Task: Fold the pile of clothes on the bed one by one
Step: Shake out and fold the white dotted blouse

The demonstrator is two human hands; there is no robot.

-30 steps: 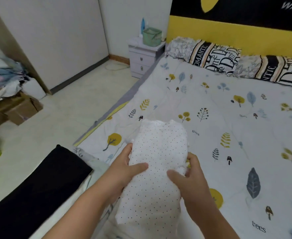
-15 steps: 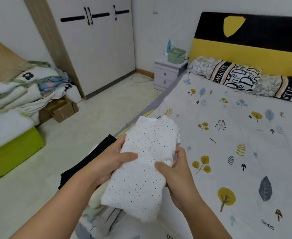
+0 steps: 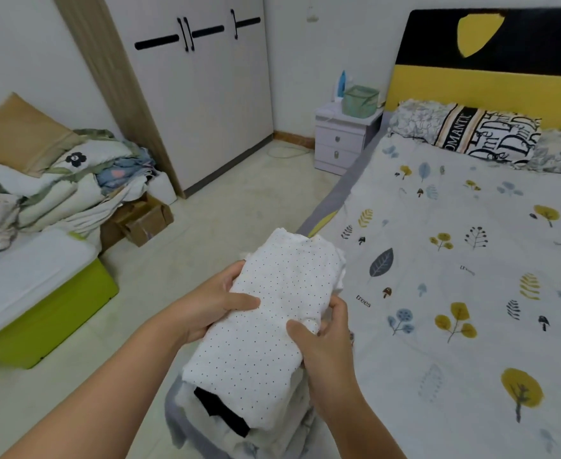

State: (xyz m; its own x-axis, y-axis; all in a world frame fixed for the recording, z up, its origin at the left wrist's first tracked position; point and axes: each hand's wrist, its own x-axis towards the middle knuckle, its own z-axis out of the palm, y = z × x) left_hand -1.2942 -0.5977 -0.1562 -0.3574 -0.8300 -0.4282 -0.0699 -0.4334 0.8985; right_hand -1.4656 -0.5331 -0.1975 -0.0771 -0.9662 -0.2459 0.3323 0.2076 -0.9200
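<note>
Bed (image 3: 454,260) with leaf-print cover fills right of frame. Folded dotted white garment (image 3: 272,326) held at lower centre, above a pile of clothes (image 3: 239,429) at the bed's lower corner. Left hand (image 3: 212,309) grips its left edge, thumb on top; right hand (image 3: 325,339) pinches the right edge. Judged light, soft, limp: support both sides, or the folds slump.

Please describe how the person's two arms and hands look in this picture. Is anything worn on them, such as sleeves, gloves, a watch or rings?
Both forearms are bare as far as the picture shows; no sleeve reaches into view. The left hand and right hand wear no gloves. No watch, bracelet or ring is visible on the wrists or fingers that show. No markings are visible on them.
</note>
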